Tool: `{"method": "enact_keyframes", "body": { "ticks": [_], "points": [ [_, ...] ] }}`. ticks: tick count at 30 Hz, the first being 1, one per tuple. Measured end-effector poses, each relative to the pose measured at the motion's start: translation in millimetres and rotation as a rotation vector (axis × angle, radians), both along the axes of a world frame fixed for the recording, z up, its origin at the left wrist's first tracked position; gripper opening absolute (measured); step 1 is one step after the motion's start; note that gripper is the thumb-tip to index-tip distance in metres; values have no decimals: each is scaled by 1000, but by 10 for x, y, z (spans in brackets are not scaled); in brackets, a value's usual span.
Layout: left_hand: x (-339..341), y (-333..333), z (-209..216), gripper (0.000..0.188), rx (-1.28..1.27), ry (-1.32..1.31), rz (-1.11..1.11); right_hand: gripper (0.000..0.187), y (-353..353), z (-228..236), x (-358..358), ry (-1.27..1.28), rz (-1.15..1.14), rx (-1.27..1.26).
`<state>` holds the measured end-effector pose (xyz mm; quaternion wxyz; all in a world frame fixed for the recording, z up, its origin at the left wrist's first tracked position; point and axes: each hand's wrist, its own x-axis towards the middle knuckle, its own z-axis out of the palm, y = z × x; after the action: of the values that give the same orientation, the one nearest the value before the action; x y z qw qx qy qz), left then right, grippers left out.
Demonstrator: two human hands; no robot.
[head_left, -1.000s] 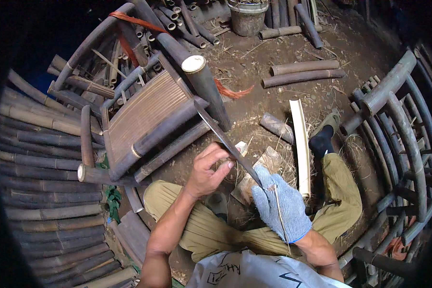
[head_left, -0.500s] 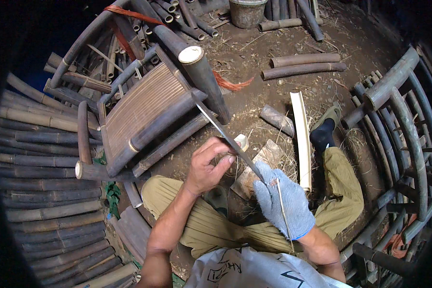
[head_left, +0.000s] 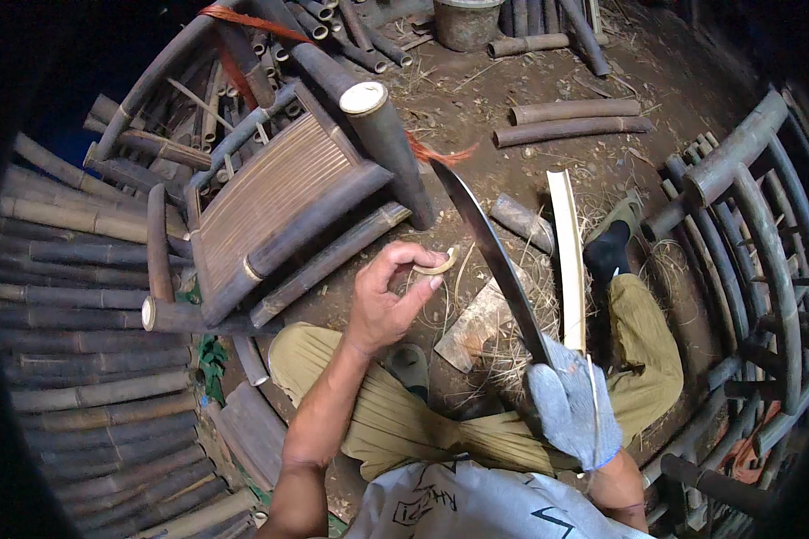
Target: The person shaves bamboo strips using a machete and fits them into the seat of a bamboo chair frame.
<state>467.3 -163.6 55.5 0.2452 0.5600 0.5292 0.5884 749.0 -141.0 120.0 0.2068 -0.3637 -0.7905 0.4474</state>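
Bare, my left hand (head_left: 388, 292) pinches a short, curved pale bamboo piece (head_left: 437, 264) between thumb and fingers. In a light grey-blue knit glove, my right hand (head_left: 573, 402) is closed on a machete (head_left: 494, 256); its handle is hidden in the glove. The long dark blade points up and away to the left, apart from the bamboo piece. A thin pale strip (head_left: 595, 404) lies along the glove. Below the blade, a flat wooden block (head_left: 467, 334) rests on the ground among shavings. Just beyond the right hand stretches a split bamboo length (head_left: 566, 260), its pale inside showing.
A bamboo chair (head_left: 283, 207) stands at the left, beside rows of dark bamboo poles (head_left: 99, 346). Another bamboo frame (head_left: 755, 242) is at the right. Two bamboo lengths (head_left: 575, 121) and a bucket (head_left: 467, 25) are farther off. My folded legs (head_left: 404, 422) are close by.
My right hand has drawn the machete right and toward me, off the bamboo piece, and the blade now points more steeply away. My left hand has risen slightly, showing the curved piece.
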Motion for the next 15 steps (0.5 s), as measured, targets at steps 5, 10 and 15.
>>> {"method": "enact_keyframes", "body": {
  "ticks": [5,10,15],
  "points": [
    [69,-8,63,21,14,185,8,36,74,-71,-358,-33,-17,240],
    [101,-38,-10,21,35,222,38,40,43,-169,-517,-83,0,330],
    [106,-44,-10,26,43,217,39,43,23,-142,-541,-172,11,292]
  ]
}}
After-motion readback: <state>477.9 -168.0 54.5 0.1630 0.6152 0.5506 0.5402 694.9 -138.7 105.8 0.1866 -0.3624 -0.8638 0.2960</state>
